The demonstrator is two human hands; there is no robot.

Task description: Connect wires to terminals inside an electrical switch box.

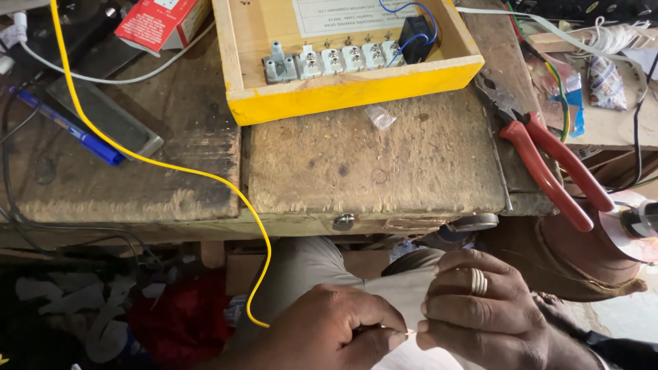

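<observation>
My left hand (336,332) and my right hand (480,312) meet at the bottom of the head view, over my lap and below the edge of the wooden workbench (370,164). Both pinch a small pale item between thumb and fingertips; it is too small to identify. A ring sits on a finger of my right hand. A yellow wire (171,168) runs across the bench and hangs down, its free end just left of my left hand. At the far side of the bench stands a yellow wooden box (343,92) with a row of grey terminal blocks (336,60) inside.
Red-handled pliers (555,164) lie at the bench's right edge. A blue pen (65,127), a grey flat bar (103,116) and a red carton (161,22) lie at the left. A scrap of clear plastic (380,116) lies before the box. Cables and clutter fill the right side and the floor.
</observation>
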